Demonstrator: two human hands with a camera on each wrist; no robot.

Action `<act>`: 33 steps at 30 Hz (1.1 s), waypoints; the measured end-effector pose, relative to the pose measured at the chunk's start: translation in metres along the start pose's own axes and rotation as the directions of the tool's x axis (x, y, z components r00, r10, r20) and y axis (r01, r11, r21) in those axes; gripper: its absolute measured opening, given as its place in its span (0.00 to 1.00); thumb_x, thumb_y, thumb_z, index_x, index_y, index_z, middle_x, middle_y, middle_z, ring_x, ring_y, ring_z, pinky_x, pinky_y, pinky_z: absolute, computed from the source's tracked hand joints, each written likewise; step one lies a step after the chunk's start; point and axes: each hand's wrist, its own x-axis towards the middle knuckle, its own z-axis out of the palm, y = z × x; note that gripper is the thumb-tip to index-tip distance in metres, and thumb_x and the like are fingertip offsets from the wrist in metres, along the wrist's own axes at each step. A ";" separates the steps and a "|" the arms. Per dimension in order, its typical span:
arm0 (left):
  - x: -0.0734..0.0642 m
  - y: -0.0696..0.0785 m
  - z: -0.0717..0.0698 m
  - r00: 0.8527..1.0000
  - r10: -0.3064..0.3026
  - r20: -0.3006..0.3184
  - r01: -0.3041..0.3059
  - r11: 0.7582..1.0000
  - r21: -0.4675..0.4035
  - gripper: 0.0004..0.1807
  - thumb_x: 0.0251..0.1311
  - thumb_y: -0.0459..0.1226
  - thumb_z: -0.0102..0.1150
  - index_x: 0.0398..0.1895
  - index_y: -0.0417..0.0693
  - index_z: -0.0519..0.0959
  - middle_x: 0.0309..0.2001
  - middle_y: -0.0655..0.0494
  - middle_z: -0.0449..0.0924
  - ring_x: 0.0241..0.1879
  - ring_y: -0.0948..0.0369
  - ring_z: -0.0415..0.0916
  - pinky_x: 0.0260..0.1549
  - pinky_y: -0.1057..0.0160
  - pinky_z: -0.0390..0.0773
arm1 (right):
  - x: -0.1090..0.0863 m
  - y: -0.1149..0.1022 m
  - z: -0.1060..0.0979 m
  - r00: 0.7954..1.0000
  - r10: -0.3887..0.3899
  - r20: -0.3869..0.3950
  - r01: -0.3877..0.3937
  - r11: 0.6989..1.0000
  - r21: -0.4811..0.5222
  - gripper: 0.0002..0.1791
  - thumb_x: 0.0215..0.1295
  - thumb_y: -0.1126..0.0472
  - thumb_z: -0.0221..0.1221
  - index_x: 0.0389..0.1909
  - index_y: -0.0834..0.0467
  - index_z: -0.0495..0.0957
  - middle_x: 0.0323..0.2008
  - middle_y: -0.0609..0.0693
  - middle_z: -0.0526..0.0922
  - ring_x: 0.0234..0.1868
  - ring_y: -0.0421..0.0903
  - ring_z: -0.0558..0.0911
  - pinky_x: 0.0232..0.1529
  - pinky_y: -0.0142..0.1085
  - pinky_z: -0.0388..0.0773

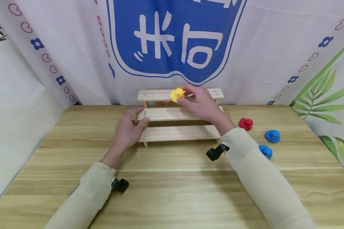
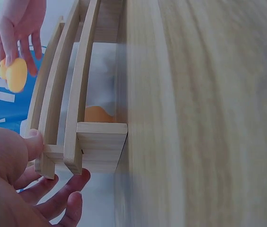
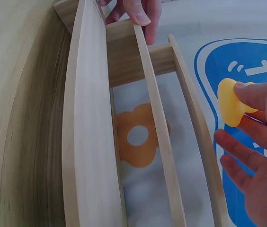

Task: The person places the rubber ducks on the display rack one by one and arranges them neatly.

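A three-tier wooden shelf rack stands against the cloth backdrop. My right hand pinches a yellow rubber duck between thumb and fingers at the top tier; in the right wrist view the duck appears held off the boards. At the rack's left end, my left hand grips the middle tier, its thumb on the board and the other fingers round the end. The left wrist view shows that thumb against the wood.
On the table, right of the rack, sit a red rubber duck and two blue rubber ducks, one farther right and one partly behind my right sleeve. An orange flower print shows on the cloth behind the rack.
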 end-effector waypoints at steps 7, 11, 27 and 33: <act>-0.001 0.001 -0.001 1.000 0.000 0.004 0.000 1.000 0.000 0.28 0.77 0.43 0.61 0.76 0.47 0.72 0.77 0.43 0.70 0.48 0.45 0.86 0.43 0.52 0.86 | 0.011 -0.003 0.013 1.000 -0.030 -0.002 0.030 0.998 0.046 0.22 0.76 0.57 0.64 0.68 0.56 0.78 0.60 0.52 0.84 0.58 0.49 0.82 0.67 0.43 0.81; 0.000 0.002 -0.001 1.000 0.000 0.006 0.000 1.000 -0.003 0.28 0.77 0.43 0.61 0.76 0.47 0.72 0.77 0.43 0.70 0.48 0.45 0.86 0.44 0.51 0.86 | 0.016 -0.005 0.018 1.000 -0.024 -0.001 0.024 0.999 0.049 0.22 0.76 0.56 0.64 0.68 0.55 0.78 0.60 0.51 0.84 0.58 0.48 0.83 0.67 0.42 0.81; 0.000 0.002 -0.001 1.000 -0.004 0.002 0.004 1.000 0.021 0.28 0.77 0.44 0.60 0.76 0.48 0.72 0.77 0.44 0.71 0.48 0.46 0.86 0.44 0.50 0.87 | 0.036 -0.019 0.046 0.999 0.028 -0.035 -0.027 0.999 0.037 0.24 0.77 0.53 0.63 0.70 0.54 0.77 0.60 0.51 0.84 0.53 0.48 0.83 0.60 0.40 0.83; 0.000 0.001 0.000 1.000 -0.005 0.000 0.005 1.000 0.020 0.28 0.77 0.44 0.60 0.76 0.47 0.72 0.76 0.44 0.71 0.47 0.47 0.86 0.44 0.50 0.87 | 0.043 -0.020 0.054 0.998 0.031 -0.046 -0.029 0.999 0.040 0.24 0.78 0.54 0.63 0.71 0.53 0.76 0.59 0.52 0.84 0.52 0.48 0.83 0.58 0.39 0.83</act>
